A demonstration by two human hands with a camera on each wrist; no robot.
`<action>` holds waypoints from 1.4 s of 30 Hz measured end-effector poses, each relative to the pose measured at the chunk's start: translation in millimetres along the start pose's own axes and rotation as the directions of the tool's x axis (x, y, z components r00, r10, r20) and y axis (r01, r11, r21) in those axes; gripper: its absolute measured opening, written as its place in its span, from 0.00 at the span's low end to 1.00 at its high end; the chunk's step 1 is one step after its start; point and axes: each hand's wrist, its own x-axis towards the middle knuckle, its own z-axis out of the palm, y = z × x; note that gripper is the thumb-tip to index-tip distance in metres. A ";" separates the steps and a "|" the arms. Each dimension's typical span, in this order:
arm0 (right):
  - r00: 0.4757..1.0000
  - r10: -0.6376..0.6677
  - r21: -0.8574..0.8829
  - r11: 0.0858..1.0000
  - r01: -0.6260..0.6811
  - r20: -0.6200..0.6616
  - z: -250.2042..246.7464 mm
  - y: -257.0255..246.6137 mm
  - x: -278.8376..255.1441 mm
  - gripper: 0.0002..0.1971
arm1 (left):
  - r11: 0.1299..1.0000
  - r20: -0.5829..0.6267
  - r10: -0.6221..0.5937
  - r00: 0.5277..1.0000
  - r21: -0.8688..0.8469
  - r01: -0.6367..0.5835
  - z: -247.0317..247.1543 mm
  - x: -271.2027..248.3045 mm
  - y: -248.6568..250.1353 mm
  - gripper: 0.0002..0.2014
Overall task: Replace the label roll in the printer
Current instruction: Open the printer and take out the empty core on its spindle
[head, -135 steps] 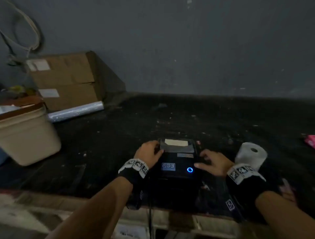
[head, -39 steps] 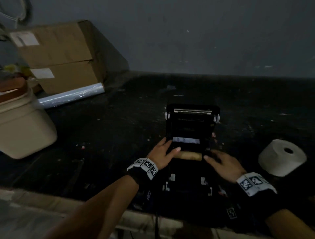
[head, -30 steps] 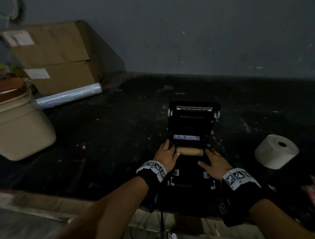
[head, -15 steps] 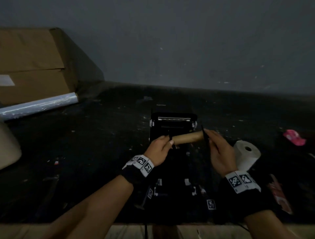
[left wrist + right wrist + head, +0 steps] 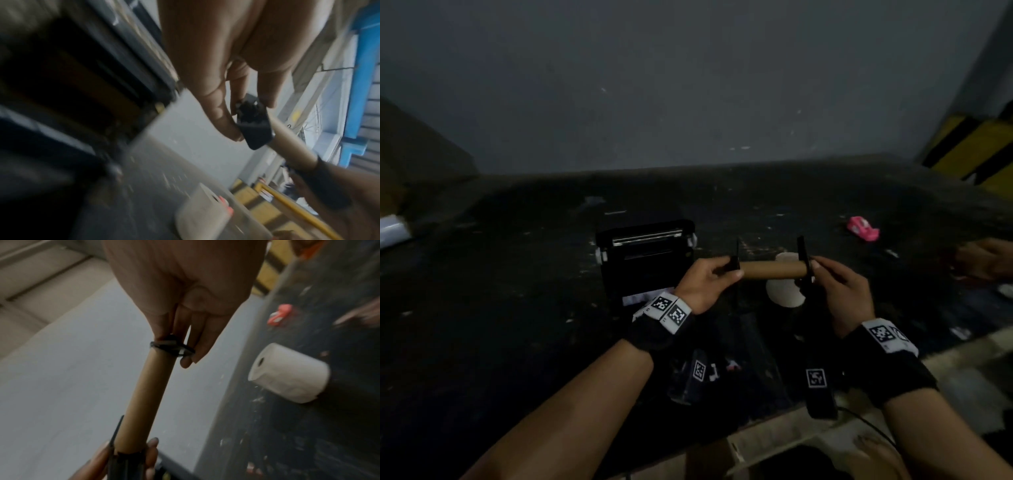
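Observation:
The black label printer (image 5: pixel 643 260) stands open on the dark table, lid tilted back. I hold an empty brown cardboard core (image 5: pixel 772 270) (image 5: pixel 144 402) (image 5: pixel 292 146) on its black spindle in the air, right of the printer. My left hand (image 5: pixel 709 277) pinches the spindle's left black end guide (image 5: pixel 255 128). My right hand (image 5: pixel 839 284) pinches the right end guide (image 5: pixel 172 348). A full white label roll (image 5: pixel 287 374) (image 5: pixel 784 291) lies on the table below and behind the core, partly hidden by it in the head view.
A pink object (image 5: pixel 863 229) (image 5: pixel 280 314) lies on the table at the far right. Another person's hand (image 5: pixel 986 263) shows at the right edge. Yellow-and-black striped barriers (image 5: pixel 969 147) stand at the back right. The table's front edge (image 5: pixel 774 435) runs near my forearms.
Both hands lifted the empty core on its spindle out of the open printer and carried it to the right, above the white roll. The head view swung right.

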 end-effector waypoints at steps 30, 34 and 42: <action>0.964 0.236 -0.001 0.971 -0.237 0.126 -73.9 74.7 146.7 0.08 | 0.666 -0.199 -0.487 0.850 0.546 0.509 126.5 82.4 -113.4 0.16; 0.953 0.243 -0.027 0.970 -0.242 0.181 -68.2 78.1 145.5 0.07 | 0.637 -0.174 -0.555 0.813 0.539 0.551 117.6 80.7 -123.9 0.19; 0.940 0.249 0.049 0.962 -0.267 0.231 -53.5 66.8 139.6 0.07 | 0.917 -0.389 -0.353 0.851 0.034 0.396 89.0 103.6 -63.4 0.03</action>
